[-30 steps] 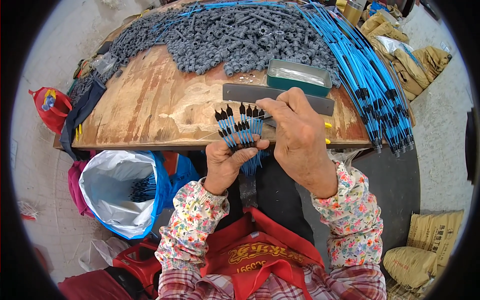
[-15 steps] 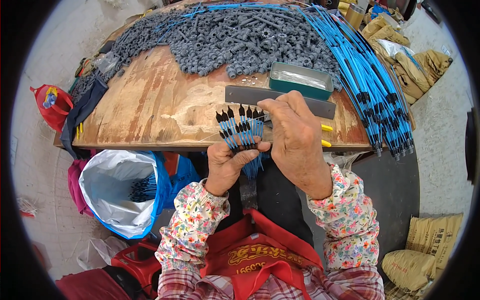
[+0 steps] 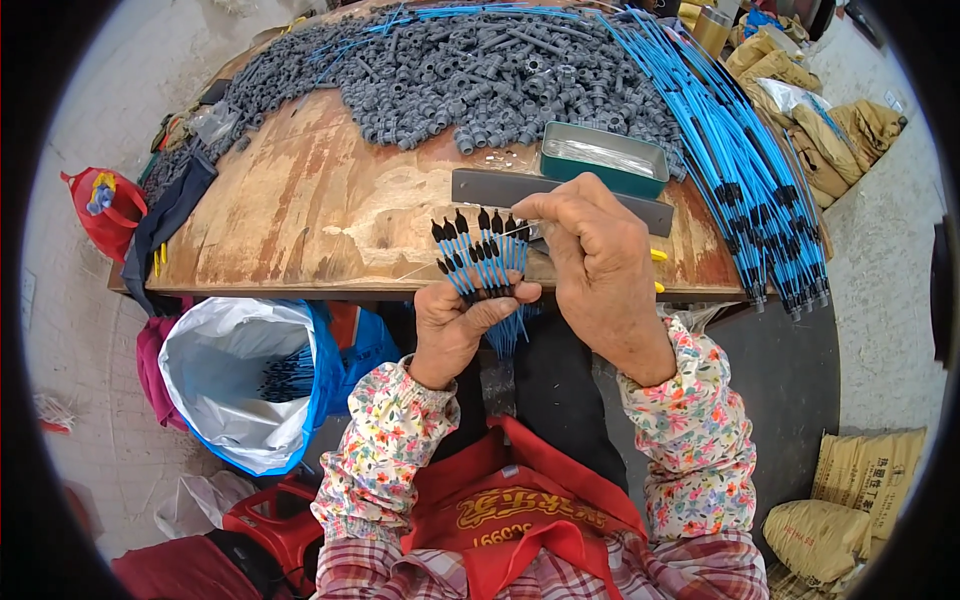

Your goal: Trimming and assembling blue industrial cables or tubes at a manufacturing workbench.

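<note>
My left hand (image 3: pixel 452 328) is closed round a fanned bundle of thin blue tubes with black tips (image 3: pixel 487 258). The tips point away from me in two staggered rows, while the tubes' blue tails hang below the hand. A thin pale strand, wire or thread (image 3: pixel 408 275), runs across the bundle and sticks out on its left side. My right hand (image 3: pixel 603 270) pinches the strand's other end between thumb and forefinger, just right of the tips. How the strand passes among the tubes is too fine to make out.
Behind the hands lie a grey flat bar (image 3: pixel 490 187) and a green tin of thin pale strands (image 3: pixel 605 180). Grey plastic fittings (image 3: pixel 450 75) are heaped at the back. More blue tubes (image 3: pixel 735 165) lie right; a lined blue bag (image 3: pixel 235 385) stands lower left.
My right hand has shifted slightly to the right, still pinching the strand. My left hand and the bundle stay almost where they were.
</note>
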`<state>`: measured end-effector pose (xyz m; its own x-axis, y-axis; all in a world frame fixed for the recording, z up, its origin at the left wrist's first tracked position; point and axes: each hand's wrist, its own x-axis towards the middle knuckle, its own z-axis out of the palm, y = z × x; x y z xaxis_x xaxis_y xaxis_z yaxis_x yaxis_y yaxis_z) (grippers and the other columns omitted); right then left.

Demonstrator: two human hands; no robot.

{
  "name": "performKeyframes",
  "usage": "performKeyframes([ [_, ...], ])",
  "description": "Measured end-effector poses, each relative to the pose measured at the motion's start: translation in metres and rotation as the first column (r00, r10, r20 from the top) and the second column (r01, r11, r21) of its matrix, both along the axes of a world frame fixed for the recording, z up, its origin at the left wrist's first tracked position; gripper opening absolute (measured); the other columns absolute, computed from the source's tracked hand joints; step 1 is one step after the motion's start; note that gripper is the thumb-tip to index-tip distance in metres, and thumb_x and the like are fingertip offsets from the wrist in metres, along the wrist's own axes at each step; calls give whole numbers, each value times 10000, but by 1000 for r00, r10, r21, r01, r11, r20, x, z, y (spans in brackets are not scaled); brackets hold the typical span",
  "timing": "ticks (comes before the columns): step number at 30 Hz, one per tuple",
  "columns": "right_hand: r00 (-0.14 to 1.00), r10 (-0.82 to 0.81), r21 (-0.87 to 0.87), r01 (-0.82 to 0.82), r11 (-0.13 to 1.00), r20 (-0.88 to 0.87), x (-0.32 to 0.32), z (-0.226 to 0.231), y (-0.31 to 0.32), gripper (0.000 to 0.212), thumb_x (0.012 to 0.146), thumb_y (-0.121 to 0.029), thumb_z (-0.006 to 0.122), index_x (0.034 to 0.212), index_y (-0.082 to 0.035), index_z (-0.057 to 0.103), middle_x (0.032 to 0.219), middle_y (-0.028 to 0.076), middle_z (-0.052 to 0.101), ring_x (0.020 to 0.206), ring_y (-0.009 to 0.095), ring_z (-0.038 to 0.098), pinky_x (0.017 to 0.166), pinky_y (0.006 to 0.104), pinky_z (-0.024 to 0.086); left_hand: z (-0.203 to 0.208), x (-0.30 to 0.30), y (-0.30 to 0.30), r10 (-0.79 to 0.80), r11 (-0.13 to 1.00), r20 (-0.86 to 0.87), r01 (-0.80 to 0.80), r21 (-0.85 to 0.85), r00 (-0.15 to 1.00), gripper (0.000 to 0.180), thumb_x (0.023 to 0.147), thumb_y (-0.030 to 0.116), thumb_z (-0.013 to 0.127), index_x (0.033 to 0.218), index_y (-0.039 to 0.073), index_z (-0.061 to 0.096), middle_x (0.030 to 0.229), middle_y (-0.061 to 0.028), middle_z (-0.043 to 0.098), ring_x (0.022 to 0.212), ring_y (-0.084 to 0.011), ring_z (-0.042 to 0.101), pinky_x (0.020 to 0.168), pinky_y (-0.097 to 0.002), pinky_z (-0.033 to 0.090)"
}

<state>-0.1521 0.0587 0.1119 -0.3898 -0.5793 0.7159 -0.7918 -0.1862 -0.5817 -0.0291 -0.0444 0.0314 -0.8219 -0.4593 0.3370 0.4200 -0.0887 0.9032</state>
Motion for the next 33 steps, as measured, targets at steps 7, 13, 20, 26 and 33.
performKeyframes([
  [7, 978, -111, 9, 114, 993, -174, 4, -3, 0, 219, 750, 97, 541, 942, 22, 615, 779, 126, 525, 677, 256, 547, 587, 316, 440, 0, -2, 2, 17, 1000, -51, -17, 6, 999, 243, 837, -52, 612, 1080, -53, 600, 967, -165, 681, 921, -199, 656, 841, -298, 516],
  [13, 983, -87, -6, 87, 996, -164, 3, -2, 0, 229, 731, 98, 552, 942, 24, 605, 774, 129, 509, 681, 269, 543, 586, 326, 443, 0, -2, 2, 13, 1000, -56, -14, -21, 998, 241, 835, -55, 612, 1076, -56, 597, 969, -166, 678, 925, -203, 656, 842, -300, 515],
  [20, 995, -13, -4, 13, 1000, -97, -4, -1, -3, 152, 799, 68, 555, 936, 30, 607, 775, 126, 526, 661, 259, 552, 587, 326, 443, -1, -1, 1, 9, 1000, -33, -9, 5, 999, 241, 834, -51, 616, 1074, -54, 598, 969, -165, 678, 925, -203, 656, 844, -299, 513],
  [26, 986, 9, 55, 0, 998, -165, -5, 10, -8, 111, 827, 13, 577, 926, 17, 626, 750, 118, 533, 639, 257, 553, 575, 327, 432, -1, -1, 0, -1, 1000, -23, 0, -24, 1000, 236, 835, -50, 614, 1071, -57, 601, 970, -156, 679, 930, -205, 656, 842, -298, 514],
  [33, 972, 71, 249, -13, 968, -225, -14, 19, -4, 132, 823, -24, 594, 938, -24, 659, 721, 114, 520, 630, 250, 541, 551, 331, 404, -7, 1, -5, -70, 997, -6, 70, 29, 998, 217, 842, -56, 599, 1059, -56, 611, 964, -147, 681, 930, -203, 657, 835, -297, 517],
])
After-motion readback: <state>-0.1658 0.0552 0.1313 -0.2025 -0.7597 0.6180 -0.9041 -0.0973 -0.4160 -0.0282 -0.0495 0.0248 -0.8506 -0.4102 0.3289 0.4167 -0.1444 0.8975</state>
